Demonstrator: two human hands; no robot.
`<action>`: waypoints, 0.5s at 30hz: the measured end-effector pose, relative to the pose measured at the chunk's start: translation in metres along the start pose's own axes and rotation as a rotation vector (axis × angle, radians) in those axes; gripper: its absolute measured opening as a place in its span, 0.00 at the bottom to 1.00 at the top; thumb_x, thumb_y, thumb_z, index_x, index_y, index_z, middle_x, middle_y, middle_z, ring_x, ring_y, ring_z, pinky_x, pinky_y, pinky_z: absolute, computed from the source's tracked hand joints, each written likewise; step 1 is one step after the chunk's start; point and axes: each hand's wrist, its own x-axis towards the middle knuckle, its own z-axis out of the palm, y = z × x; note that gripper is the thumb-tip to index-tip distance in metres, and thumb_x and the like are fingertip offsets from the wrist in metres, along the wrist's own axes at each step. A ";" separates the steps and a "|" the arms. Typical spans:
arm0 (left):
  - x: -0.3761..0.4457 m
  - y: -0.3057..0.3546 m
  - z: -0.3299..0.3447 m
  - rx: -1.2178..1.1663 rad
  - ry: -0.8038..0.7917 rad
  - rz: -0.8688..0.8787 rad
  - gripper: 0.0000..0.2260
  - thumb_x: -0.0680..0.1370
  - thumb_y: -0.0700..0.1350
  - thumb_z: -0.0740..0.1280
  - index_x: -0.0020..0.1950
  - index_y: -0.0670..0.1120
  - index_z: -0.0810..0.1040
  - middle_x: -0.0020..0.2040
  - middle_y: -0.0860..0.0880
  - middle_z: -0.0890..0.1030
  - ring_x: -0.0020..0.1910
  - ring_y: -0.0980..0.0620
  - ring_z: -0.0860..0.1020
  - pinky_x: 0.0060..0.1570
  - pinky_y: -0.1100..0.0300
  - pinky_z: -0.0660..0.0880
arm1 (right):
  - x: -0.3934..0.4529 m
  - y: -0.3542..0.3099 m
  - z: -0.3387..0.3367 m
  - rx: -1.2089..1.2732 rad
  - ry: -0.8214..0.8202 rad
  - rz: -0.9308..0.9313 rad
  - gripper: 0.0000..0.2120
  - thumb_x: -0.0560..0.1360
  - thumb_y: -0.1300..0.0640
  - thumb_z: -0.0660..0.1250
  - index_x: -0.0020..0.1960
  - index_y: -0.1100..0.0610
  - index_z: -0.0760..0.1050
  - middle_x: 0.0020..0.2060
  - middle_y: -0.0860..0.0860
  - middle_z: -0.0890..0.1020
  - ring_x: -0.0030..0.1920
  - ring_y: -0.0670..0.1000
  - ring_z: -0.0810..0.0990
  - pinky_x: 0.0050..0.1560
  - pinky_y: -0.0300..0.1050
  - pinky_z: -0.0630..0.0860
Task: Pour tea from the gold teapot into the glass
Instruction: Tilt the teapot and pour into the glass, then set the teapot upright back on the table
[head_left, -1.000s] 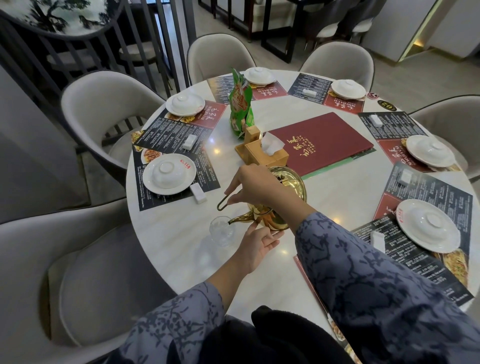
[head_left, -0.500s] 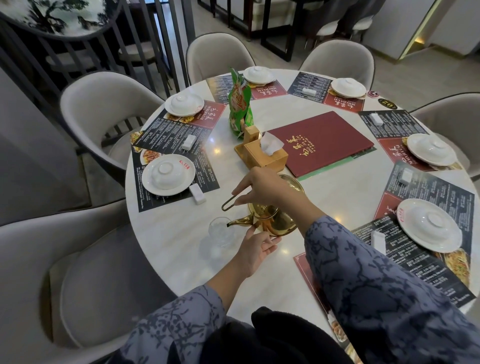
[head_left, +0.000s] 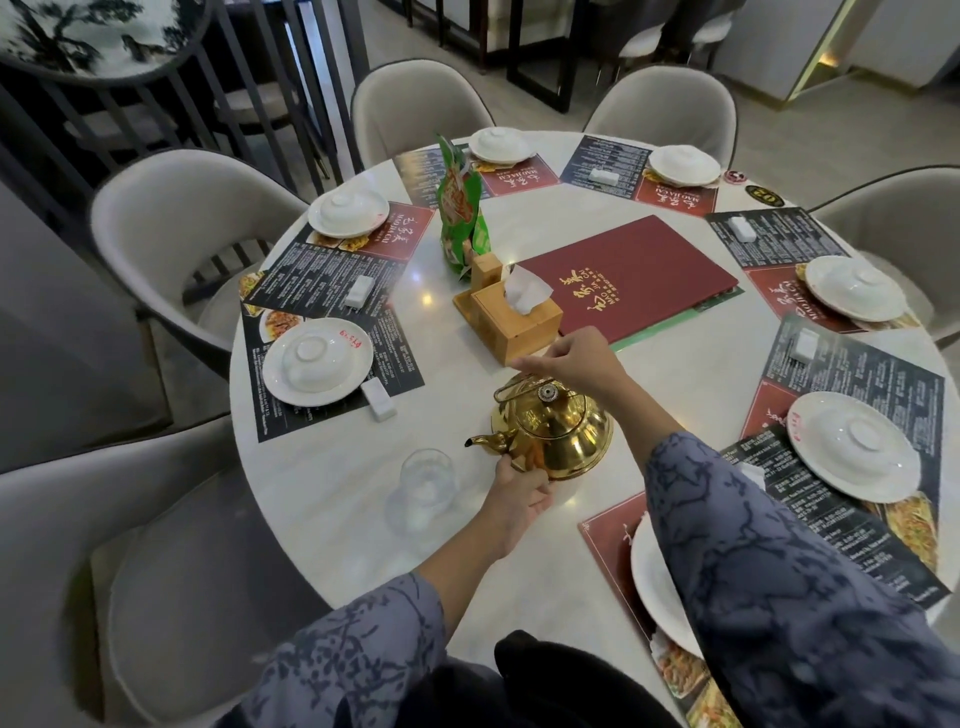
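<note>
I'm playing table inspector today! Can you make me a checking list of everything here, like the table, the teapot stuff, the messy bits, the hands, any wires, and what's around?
Surface: round white table, glossy.
Job's things: gold teapot upright on the table, spout toward the glass; the glass stands apart from it.
Clutter: wooden tissue box, red menu, green packet, covered white dishes on placemats.
Grippers: left hand touches the teapot's lower side; right hand on its handle.
Cables: nothing seen.
Surroundings: grey chairs, dark railing.
</note>
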 end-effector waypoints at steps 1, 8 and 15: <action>0.004 0.002 0.002 0.009 -0.005 -0.001 0.36 0.72 0.36 0.63 0.77 0.50 0.52 0.72 0.42 0.67 0.69 0.41 0.70 0.71 0.49 0.66 | 0.006 0.005 -0.004 0.011 0.021 0.022 0.25 0.62 0.42 0.78 0.29 0.64 0.76 0.20 0.47 0.67 0.21 0.45 0.62 0.26 0.41 0.61; 0.035 0.019 0.019 0.039 -0.014 -0.013 0.37 0.72 0.35 0.62 0.77 0.50 0.50 0.72 0.44 0.68 0.69 0.42 0.70 0.68 0.49 0.66 | 0.040 0.024 -0.029 0.089 0.044 0.085 0.17 0.68 0.54 0.78 0.30 0.64 0.77 0.17 0.46 0.71 0.20 0.46 0.64 0.27 0.42 0.64; 0.063 0.036 0.029 0.043 -0.002 -0.039 0.40 0.74 0.33 0.61 0.78 0.49 0.42 0.73 0.43 0.65 0.71 0.41 0.67 0.71 0.49 0.64 | 0.072 0.031 -0.046 0.063 0.029 0.098 0.18 0.71 0.59 0.73 0.25 0.59 0.71 0.23 0.52 0.69 0.23 0.47 0.63 0.27 0.39 0.66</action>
